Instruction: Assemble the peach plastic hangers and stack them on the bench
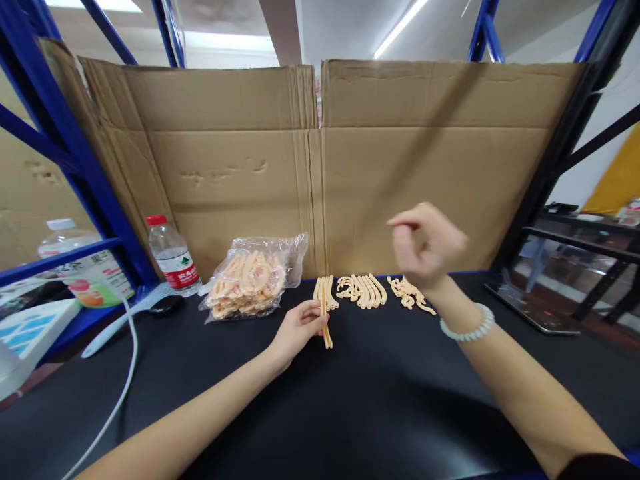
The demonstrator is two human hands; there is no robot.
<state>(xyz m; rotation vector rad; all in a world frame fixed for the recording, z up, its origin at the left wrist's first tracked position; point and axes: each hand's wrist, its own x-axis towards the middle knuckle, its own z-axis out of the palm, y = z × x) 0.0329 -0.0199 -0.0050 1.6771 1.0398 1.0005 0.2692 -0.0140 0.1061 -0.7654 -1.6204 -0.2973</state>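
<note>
Pinched upright between the thumb and fingers of my left hand (301, 327) is a long peach-coloured strip (327, 333) with a groove down its length. Just behind it lie several similar straight strips (333, 293). To their right is a row of curved-ended pieces (367, 291), then a loose cluster of small pieces (409, 293). My right hand (425, 243), with a pale bead bracelet on the wrist, is raised above that cluster; it is blurred, its fingers curled with thumb and forefinger close together, and anything between them cannot be made out.
A clear bag of peach-coloured pieces (247, 283) lies left of centre. Beyond it stand a red-capped bottle (175, 257) and a larger bottle (95, 267). A white cable (131, 373) crosses the black table (350, 420). A phone (533, 310) lies right; cardboard (225, 173) walls the back.
</note>
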